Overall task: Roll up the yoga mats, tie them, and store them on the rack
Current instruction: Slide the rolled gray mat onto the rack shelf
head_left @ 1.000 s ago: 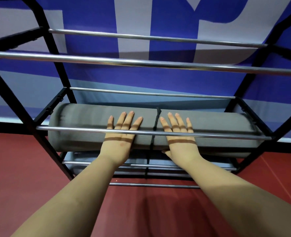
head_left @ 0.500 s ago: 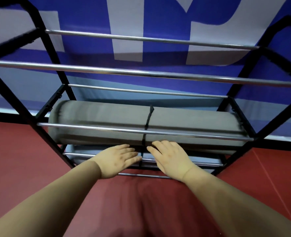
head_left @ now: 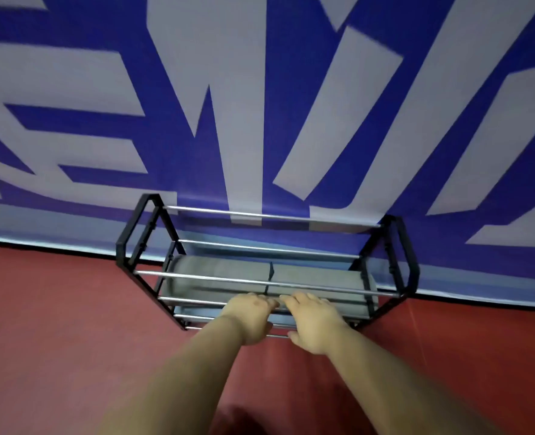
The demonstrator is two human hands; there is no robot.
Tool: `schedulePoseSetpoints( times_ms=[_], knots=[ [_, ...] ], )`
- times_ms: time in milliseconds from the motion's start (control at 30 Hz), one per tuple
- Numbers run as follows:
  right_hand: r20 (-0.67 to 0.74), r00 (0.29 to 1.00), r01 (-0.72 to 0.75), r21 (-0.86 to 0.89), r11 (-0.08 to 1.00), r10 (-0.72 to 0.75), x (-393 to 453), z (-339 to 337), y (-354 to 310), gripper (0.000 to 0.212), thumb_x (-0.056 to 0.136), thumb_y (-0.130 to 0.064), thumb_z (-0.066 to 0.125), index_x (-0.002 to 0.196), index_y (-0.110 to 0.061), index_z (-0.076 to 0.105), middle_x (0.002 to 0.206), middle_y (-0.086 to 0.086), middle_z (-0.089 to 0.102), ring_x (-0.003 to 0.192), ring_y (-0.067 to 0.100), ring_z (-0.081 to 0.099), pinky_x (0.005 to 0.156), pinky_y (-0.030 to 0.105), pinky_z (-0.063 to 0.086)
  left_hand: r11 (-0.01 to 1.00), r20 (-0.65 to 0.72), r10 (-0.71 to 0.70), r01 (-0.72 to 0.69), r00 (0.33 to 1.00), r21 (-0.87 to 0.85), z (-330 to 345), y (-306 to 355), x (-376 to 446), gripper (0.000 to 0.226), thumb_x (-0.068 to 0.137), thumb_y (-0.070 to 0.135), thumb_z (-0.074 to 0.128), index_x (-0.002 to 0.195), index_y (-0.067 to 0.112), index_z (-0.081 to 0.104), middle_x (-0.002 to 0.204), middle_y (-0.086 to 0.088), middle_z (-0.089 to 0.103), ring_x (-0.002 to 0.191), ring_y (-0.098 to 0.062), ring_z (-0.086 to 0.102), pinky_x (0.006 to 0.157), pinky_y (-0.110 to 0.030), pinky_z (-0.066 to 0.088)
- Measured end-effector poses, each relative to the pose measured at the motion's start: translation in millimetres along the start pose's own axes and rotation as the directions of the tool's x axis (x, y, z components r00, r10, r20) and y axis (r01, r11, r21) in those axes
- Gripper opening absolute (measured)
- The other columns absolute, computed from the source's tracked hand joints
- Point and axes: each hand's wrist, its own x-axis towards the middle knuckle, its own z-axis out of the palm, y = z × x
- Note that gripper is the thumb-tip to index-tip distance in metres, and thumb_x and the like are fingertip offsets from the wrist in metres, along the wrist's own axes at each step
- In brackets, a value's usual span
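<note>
Rolled gray mat (head_left: 222,271) sits tied on the rack (head_left: 398,246) so it can't unroll; left hand (head_left: 250,315) and right hand (head_left: 314,321) loosely curled, grip on nothing.

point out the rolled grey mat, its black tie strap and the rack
rolled grey mat (head_left: 222,273), head view, upper left side of the roll
black tie strap (head_left: 271,271), head view, middle of the band
rack (head_left: 125,243), head view, left black frame

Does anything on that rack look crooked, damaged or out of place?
Nothing stands out. The grey rolled mat lies level inside the rack, its black strap around the middle. Both hands are empty.
</note>
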Motion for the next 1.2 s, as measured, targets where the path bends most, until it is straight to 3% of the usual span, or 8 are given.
schedulePoseSetpoints(
  times_ms=[267, 433, 567, 800, 900, 1200],
  knots=[
    [-0.063, 0.989, -0.137, -0.053, 0.989, 0.133, -112, -258, -33, 0.065, 0.089, -0.038, 0.057, 0.143, -0.017, 0.029, 0.141, 0.008, 0.038, 0.129, 0.027, 0.037, 0.102, 0.038, 0.037, 0.999, -0.107, 0.047, -0.048, 0.993, -0.006, -256, 51, -127, 0.064, 0.093, 0.042, 0.05, 0.147, 0.019, 0.025, 0.15, -0.007, 0.033, 0.135, -0.024, 0.035, 0.11, -0.036, 0.029],
    [-0.237, 0.944, -0.241, -0.024, 0.97, 0.228, -190, -413, -67, 0.066, 0.088, -0.042, 0.057, 0.143, -0.017, 0.03, 0.14, 0.007, 0.04, 0.125, 0.027, 0.041, 0.098, 0.038, 0.042, 0.996, -0.234, 0.089, -0.082, 0.968, 0.037, -415, 75, -206, 0.066, 0.095, 0.042, 0.048, 0.149, 0.02, 0.02, 0.154, -0.006, 0.024, 0.139, -0.023, 0.03, 0.112, -0.036, 0.028],
    [-0.423, 0.866, -0.292, 0.005, 0.956, 0.266, -257, -489, -87, 0.066, 0.088, -0.043, 0.058, 0.144, -0.02, 0.031, 0.14, 0.005, 0.041, 0.123, 0.025, 0.045, 0.093, 0.037, 0.045, 0.992, -0.331, 0.116, -0.092, 0.937, 0.089, -485, 107, -267, 0.064, 0.095, 0.042, 0.049, 0.149, 0.02, 0.022, 0.152, -0.005, 0.029, 0.136, -0.023, 0.034, 0.109, -0.036, 0.031],
    [-0.522, 0.82, -0.304, -0.05, 0.951, 0.235, -367, -499, -105, 0.071, 0.086, -0.045, 0.061, 0.145, -0.023, 0.029, 0.141, 0.004, 0.041, 0.121, 0.024, 0.048, 0.092, 0.035, 0.049, 0.994, -0.441, 0.072, -0.029, 0.895, 0.103, -488, 177, -358, 0.064, 0.094, 0.042, 0.05, 0.148, 0.021, 0.024, 0.153, -0.003, 0.029, 0.137, -0.023, 0.034, 0.108, -0.037, 0.033],
    [-0.568, 0.802, -0.277, -0.075, 0.958, 0.187, -416, -490, -108, 0.07, 0.087, -0.047, 0.06, 0.145, -0.023, 0.03, 0.141, 0.004, 0.041, 0.12, 0.024, 0.048, 0.091, 0.034, 0.048, 0.999, -0.483, -0.002, 0.018, 0.875, 0.029, -470, 207, -392, 0.064, 0.094, 0.042, 0.051, 0.148, 0.022, 0.024, 0.152, -0.003, 0.029, 0.136, -0.023, 0.035, 0.108, -0.038, 0.034],
    [-0.514, 0.851, -0.191, -0.105, 0.976, 0.111, -527, -428, -120, 0.071, 0.086, -0.047, 0.061, 0.146, -0.023, 0.029, 0.146, 0.004, 0.037, 0.125, 0.024, 0.045, 0.095, 0.034, 0.047, 0.992, -0.498, -0.093, 0.125, 0.862, 0.031, -405, 289, -484, 0.06, 0.096, 0.046, 0.045, 0.147, 0.023, 0.026, 0.152, -0.002, 0.03, 0.135, -0.023, 0.036, 0.107, -0.039, 0.035]
  ],
)
